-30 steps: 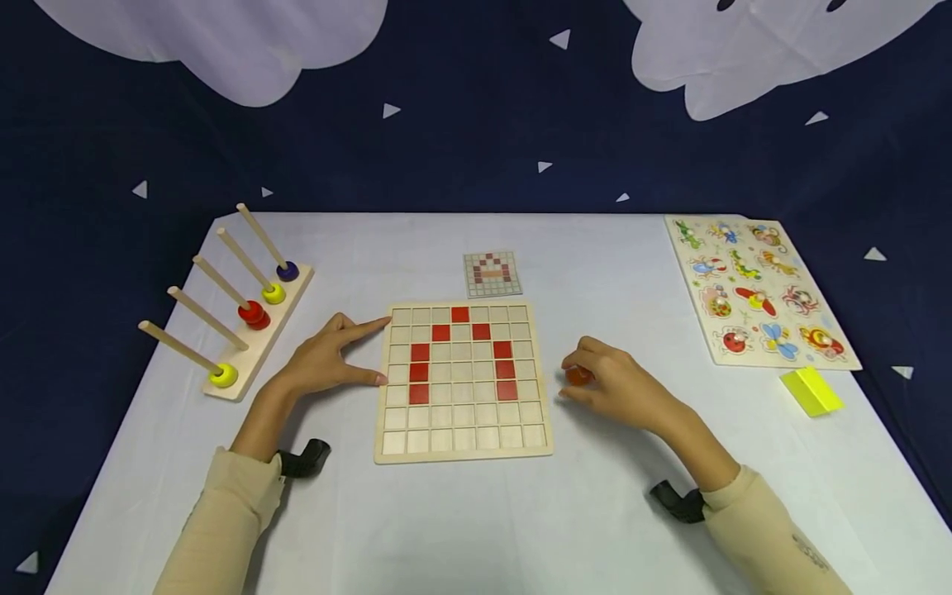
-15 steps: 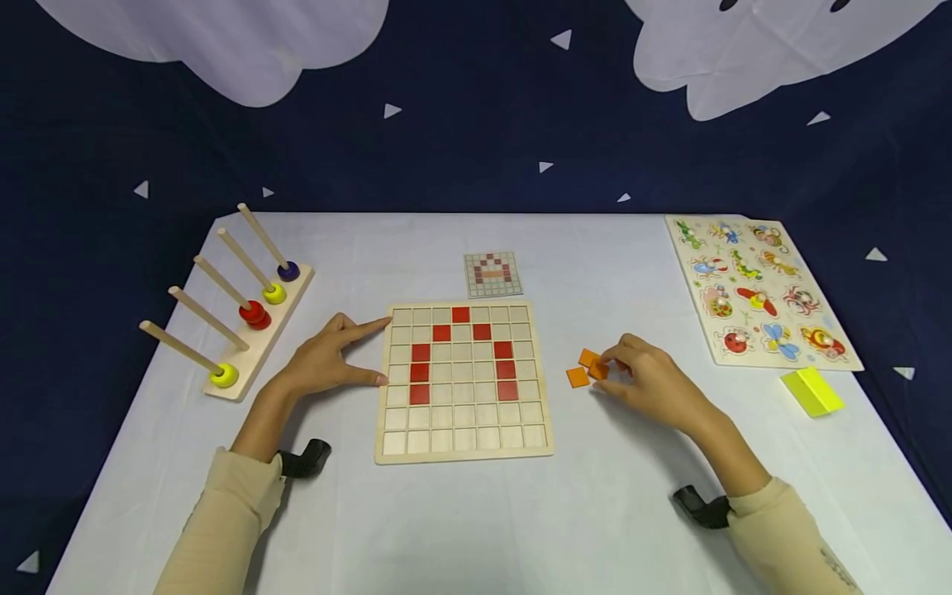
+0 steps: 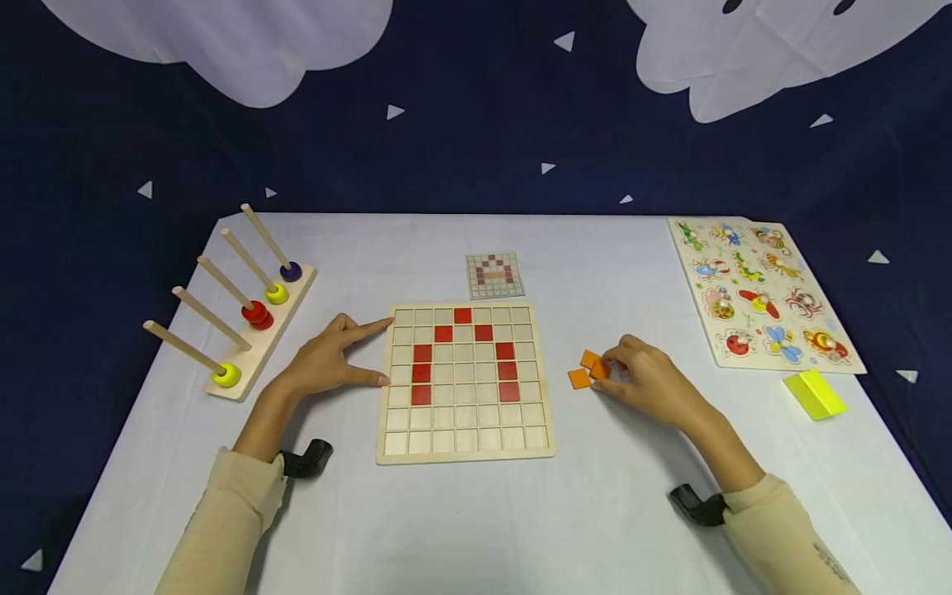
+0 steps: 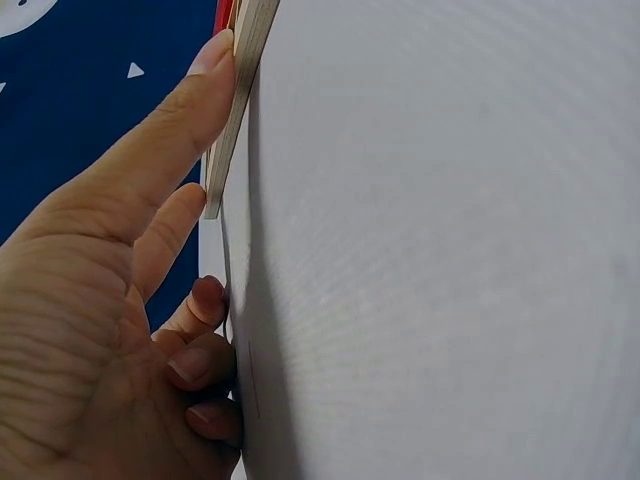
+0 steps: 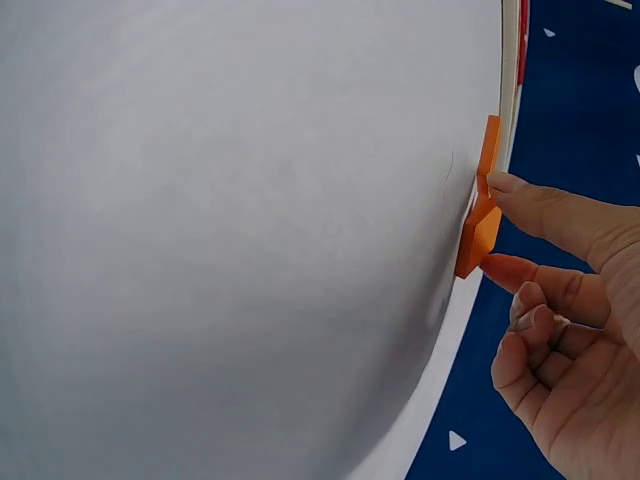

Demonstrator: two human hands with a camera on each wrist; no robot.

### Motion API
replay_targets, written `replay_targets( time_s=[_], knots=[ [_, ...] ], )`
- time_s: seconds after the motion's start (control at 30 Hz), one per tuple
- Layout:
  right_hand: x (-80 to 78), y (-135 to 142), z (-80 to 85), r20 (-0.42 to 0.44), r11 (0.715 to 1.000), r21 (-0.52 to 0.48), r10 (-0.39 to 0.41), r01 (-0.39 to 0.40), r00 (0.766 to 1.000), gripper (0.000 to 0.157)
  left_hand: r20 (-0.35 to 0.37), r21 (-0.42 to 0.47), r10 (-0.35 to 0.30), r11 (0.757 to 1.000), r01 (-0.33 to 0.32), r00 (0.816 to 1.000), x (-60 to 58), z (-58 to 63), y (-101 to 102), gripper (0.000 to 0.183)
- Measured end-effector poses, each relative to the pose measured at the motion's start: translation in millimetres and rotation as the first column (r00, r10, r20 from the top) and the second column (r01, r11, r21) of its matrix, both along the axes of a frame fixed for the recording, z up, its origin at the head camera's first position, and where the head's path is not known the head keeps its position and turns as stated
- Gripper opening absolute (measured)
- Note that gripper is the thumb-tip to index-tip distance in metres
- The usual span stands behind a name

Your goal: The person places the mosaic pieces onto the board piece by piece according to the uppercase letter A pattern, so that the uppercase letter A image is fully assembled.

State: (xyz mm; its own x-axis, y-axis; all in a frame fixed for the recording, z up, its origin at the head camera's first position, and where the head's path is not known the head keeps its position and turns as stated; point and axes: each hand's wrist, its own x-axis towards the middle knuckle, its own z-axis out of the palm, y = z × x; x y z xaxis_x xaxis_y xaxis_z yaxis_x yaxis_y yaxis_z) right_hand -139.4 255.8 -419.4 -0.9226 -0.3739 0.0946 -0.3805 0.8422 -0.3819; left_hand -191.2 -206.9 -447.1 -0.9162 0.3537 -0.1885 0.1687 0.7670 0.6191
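Observation:
A wooden grid board (image 3: pixel 467 459) lies mid-table, with red square tiles (image 3: pixel 421 373) in an arch-like pattern in some of its cells. My left hand (image 3: pixel 325 359) touches the board's left edge with the tips of its thumb and index finger spread apart; the other fingers are curled in, as the left wrist view shows. To the right of the board, my right hand (image 3: pixel 654 380) pinches an orange square tile (image 3: pixel 599 369) between thumb and index finger. Other orange tiles (image 3: pixel 578 379) lie against it on the table. A small pattern card (image 3: pixel 495 285) lies behind the board.
At the left stands a wooden peg stand (image 3: pixel 256 351) with yellow, red and dark blue rings. An insect puzzle board (image 3: pixel 766 293) lies at the back right, with a bright yellow block (image 3: pixel 814 394) in front of it. A dark blue backdrop (image 3: pixel 476 149) hangs behind the table.
My right hand has moved right, away from the board. The orange tiles, earlier bunched under its fingers, now lie spread on the table at its fingertips. My left hand stays put.

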Motion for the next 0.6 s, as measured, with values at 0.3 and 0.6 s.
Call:
replay_targets(
  time_s=[0.3, 0.6],
  knots=[
    [-0.4, -3.6, -0.9, -0.026, 0.999, 0.042, 0.007, -0.006, 1.000, 0.019, 0.002, -0.001, 0.005, 1.000, -0.005, 1.000, 0.5, -0.5, 0.1, 0.096],
    [-1.0, -4.5, -0.4, -0.017, 0.999, 0.038, -0.007, 0.008, 1.000, 0.017, 0.009, 0.000, 0.008, 1.000, -0.008, 1.000, 0.3, -0.8, -0.2, 0.096]
  ],
)
